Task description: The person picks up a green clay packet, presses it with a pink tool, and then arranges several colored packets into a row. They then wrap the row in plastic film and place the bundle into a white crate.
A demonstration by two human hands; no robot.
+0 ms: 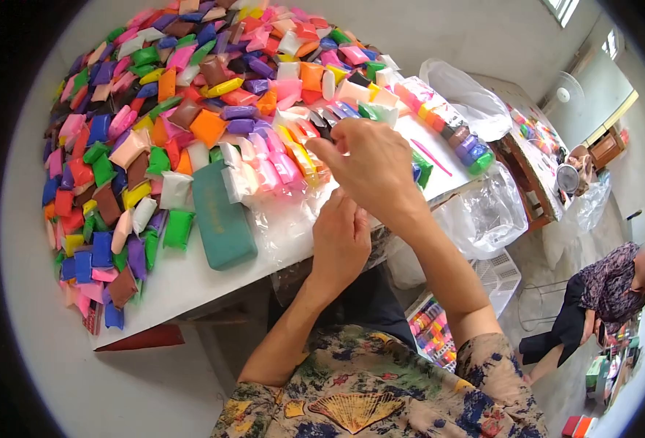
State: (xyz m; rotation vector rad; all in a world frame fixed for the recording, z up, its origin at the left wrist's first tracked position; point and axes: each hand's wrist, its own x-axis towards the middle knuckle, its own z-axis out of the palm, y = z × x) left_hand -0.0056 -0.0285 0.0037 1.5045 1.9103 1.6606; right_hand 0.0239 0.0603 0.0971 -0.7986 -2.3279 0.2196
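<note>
Colourful soft packets [282,164], in pink, yellow, orange and other colours, lie in close rows beneath and beside my hands. Clear plastic film [286,223] glints along their near side, against my left hand [341,237]. That hand is closed, its fingers pressed together; what they pinch is hidden. Above it, my right hand [372,164] reaches over the rows with its thumb pointing left and its fingers curled down. The fingertips are out of sight behind the hand, so I cannot make out what they grip. A teal box [222,219] stands left of the rows.
A large heap of coloured packets [147,109] covers the white table's [184,292] left and back. A filled pack [446,120] and a pink stick [431,158] lie right. Clear bags [483,212] hang at the table edge. Another person [607,299] sits far right.
</note>
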